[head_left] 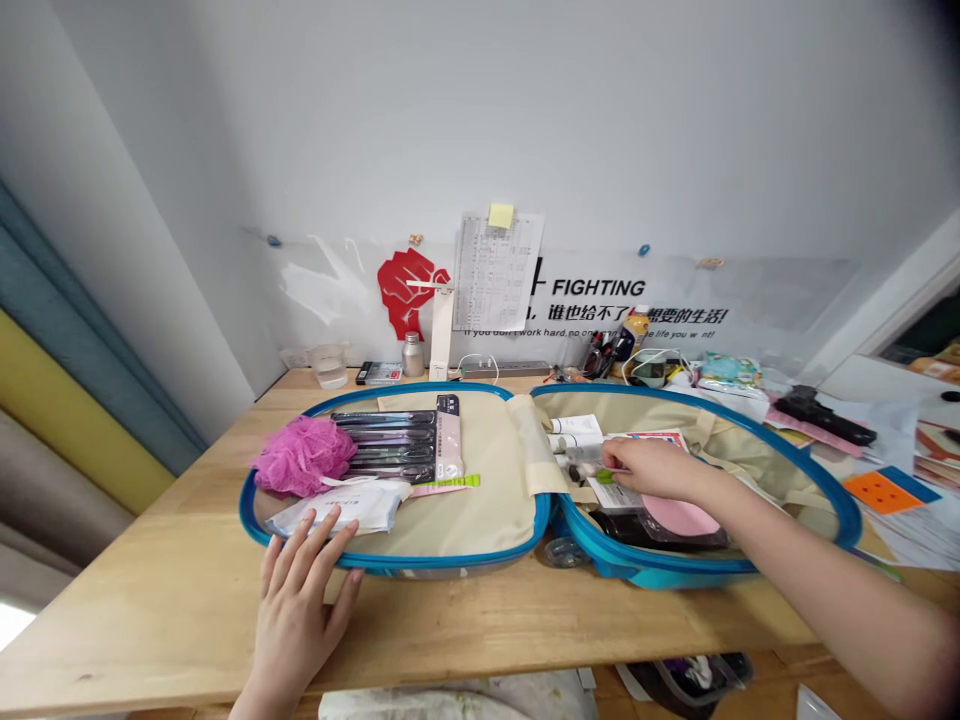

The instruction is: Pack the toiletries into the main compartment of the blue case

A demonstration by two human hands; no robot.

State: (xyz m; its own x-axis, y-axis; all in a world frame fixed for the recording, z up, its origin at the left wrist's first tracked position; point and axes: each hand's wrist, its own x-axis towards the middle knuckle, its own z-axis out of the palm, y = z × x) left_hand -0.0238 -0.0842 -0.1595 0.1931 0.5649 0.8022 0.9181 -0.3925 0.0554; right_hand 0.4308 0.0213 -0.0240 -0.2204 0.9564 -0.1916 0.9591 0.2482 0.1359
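A small green item (604,476) sits in the right half of the open blue suitcase (480,552), pinched by the right hand (651,468): sorting contents, seemingly. The left hand (296,600) rests open, fingers spread, on the rim beside a white packet (337,508). Lifting needs care: papers (600,440) and a pink pouch (679,517) crowd close.

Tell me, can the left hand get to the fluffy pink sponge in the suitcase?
Probably yes. The left hand rests on the suitcase rim, fingers on the white packet. The pink sponge lies just beyond that packet, uncovered, with nothing above it.
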